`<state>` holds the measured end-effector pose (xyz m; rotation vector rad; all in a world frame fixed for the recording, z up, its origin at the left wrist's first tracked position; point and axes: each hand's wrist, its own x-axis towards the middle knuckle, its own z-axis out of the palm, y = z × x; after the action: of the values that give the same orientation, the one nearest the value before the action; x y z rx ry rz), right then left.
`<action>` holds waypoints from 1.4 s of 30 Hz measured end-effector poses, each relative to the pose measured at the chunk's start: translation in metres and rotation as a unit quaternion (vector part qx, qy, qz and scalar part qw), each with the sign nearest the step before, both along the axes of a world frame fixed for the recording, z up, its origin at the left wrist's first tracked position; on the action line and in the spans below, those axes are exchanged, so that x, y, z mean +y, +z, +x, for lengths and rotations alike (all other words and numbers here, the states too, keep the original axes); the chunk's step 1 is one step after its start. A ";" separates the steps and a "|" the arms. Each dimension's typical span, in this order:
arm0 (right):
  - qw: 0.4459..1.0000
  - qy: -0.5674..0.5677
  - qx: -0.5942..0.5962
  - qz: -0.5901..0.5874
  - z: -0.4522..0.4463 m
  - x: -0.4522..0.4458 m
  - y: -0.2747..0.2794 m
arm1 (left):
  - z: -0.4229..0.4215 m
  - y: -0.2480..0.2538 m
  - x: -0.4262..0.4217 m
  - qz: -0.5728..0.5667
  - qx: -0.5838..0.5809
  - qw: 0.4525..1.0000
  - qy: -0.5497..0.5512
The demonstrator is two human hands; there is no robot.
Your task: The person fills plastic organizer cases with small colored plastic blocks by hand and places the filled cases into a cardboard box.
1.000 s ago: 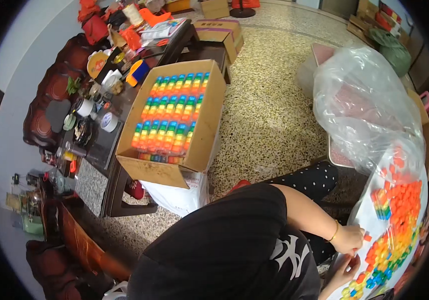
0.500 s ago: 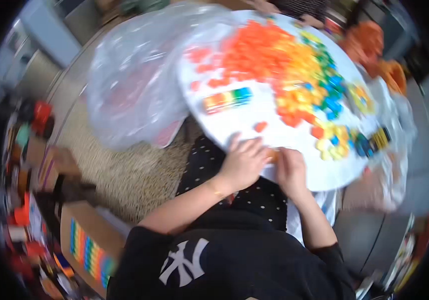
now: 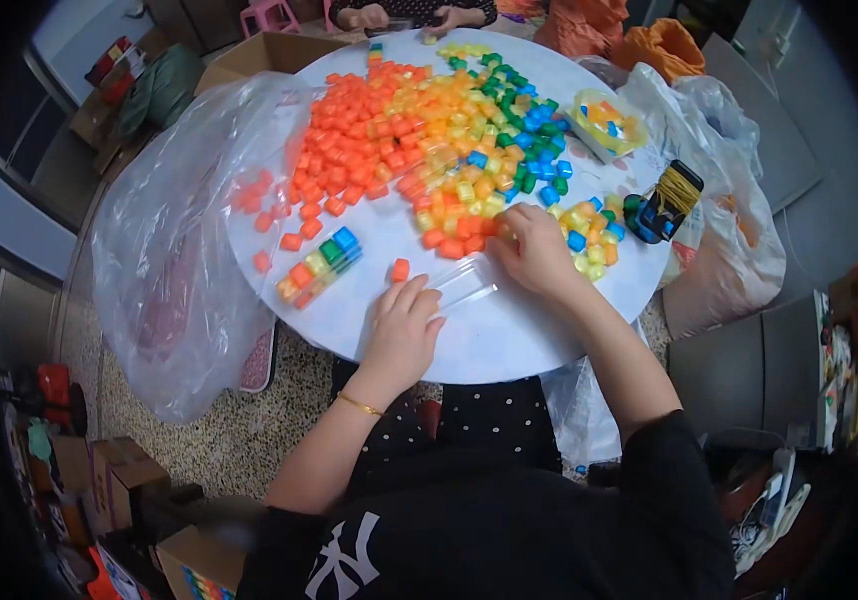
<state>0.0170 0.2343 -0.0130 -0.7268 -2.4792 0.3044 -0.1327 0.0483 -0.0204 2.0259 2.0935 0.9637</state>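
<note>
On the white round table point(image 3: 349, 325) lies a spread of small colored cubes point(image 3: 349, 130), from red through orange and yellow to green and blue. My left hand point(image 3: 404, 325) rests near the front edge, fingers spread, at the left end of a clear plastic tray point(image 3: 469, 281). One red cube point(image 3: 400, 270) sits just beyond its fingertips. My right hand point(image 3: 534, 247) reaches to the pile's near edge beside orange and red cubes; its fingers are bent together, and what they hold is hidden. A filled clear pack point(image 3: 320, 267) with rows of colored cubes lies to the left.
Across the table are a co-worker's hands point(image 3: 459, 17). A yellow basket point(image 3: 606, 125) and a black holder with yellow bands point(image 3: 671, 200) stand at the right. Clear plastic sheeting point(image 3: 184, 230) hangs over the left edge; white bags point(image 3: 729, 250) are at the right.
The view has swung from the room and box to the table. My hands, close together before, are now apart; my right hand has moved up to the pile, and the clear tray shows between them.
</note>
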 end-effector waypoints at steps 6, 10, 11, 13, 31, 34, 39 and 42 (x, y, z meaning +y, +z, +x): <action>0.983 -0.181 0.018 0.016 -0.006 0.084 -0.015 | 0.012 -0.005 -0.003 0.010 -0.040 0.999 -0.021; 0.983 -0.158 -0.089 0.006 -0.002 0.077 -0.014 | 0.009 0.003 -0.006 0.010 -0.059 0.998 -0.025; 0.984 -0.155 -0.092 0.006 0.000 0.076 -0.013 | 0.007 0.005 -0.007 0.009 -0.061 0.998 -0.021; 0.953 -0.141 0.013 -0.267 0.008 0.072 -0.011 | 0.006 0.007 -0.010 -0.018 -0.068 0.997 -0.036; 0.992 -0.101 -0.034 -0.073 -0.015 0.089 -0.009 | 0.005 -0.008 -0.013 0.014 -0.058 0.998 -0.037; 0.986 -0.119 -0.001 -0.114 0.000 0.095 0.002 | 0.006 -0.006 -0.012 0.020 -0.078 0.996 -0.027; 0.972 -0.176 0.054 -0.144 0.037 0.101 0.023 | 0.007 -0.008 -0.012 0.038 -0.056 0.997 -0.029; 0.981 -0.146 0.019 -0.123 0.042 0.082 0.026 | 0.008 -0.007 -0.013 0.052 -0.036 0.998 -0.029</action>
<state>0.0589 0.3167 0.0129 -1.1614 -2.2798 0.5144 -0.1247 0.0357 -0.0269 2.0533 1.9756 1.1423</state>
